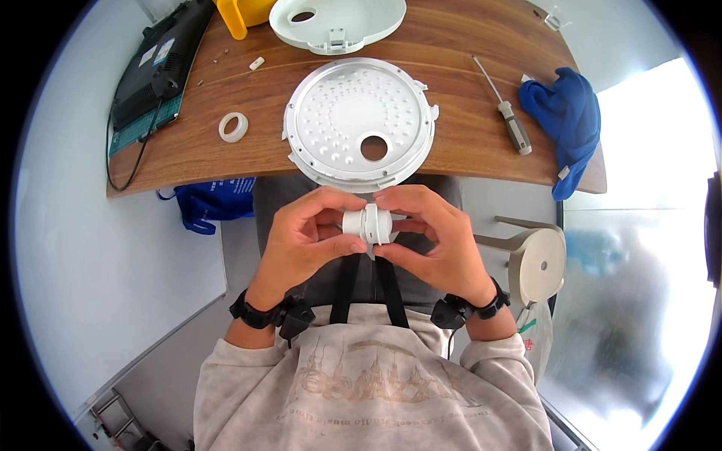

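While both hands meet at the frame's centre, the left hand [304,240] and right hand [436,244] pinch a small white cylindrical part [368,225] between fingertips, just below the round perforated metal plate [361,124] on the wooden table [466,143].

The fingertips [353,201] of both hands cover the ends of the small white cylinder [368,225]. The yellow container [244,13] and white lid [338,22] run off the top edge. The screws [220,55] on the bench [466,113] are too small to make out.
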Motion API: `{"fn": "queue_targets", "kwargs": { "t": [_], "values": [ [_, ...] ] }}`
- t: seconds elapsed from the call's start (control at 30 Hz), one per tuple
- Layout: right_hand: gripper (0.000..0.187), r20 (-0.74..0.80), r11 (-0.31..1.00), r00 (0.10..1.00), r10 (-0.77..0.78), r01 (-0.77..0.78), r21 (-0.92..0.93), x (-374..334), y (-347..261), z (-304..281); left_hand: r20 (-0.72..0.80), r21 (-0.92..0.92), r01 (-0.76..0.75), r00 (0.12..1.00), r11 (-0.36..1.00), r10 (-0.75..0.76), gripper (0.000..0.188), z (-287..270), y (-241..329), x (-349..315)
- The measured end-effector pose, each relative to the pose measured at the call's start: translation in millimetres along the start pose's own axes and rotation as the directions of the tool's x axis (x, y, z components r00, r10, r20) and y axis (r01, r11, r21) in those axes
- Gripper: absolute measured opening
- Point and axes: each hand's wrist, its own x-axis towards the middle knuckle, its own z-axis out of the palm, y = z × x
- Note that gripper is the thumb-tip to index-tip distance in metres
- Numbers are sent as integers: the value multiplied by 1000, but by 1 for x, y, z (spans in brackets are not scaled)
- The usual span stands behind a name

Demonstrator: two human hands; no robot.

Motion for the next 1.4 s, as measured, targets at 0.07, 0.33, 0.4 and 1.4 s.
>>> {"fn": "queue_targets", "kwargs": {
  "t": [0.07,0.33,0.4,1.4],
  "values": [
    [50,1,1000,1000,-9,9,-12,-1,1,0,-11,6,-2,1000,1000,2,48,1,1,0],
    [49,-42,999,999,-35,33,-37,-2,3,0,-5,88,-1,1000,996,1,48,3,8,0],
    [48,-79,999,996,-36,35,-18,-5,6,1,4,51,24,1000,998,-25,47,6,15,-1],
    [51,-53,997,996,69,-70,-15,-16,15,5,146,769,-305,939,562,311,48,16,23,-6]
  ]
}}
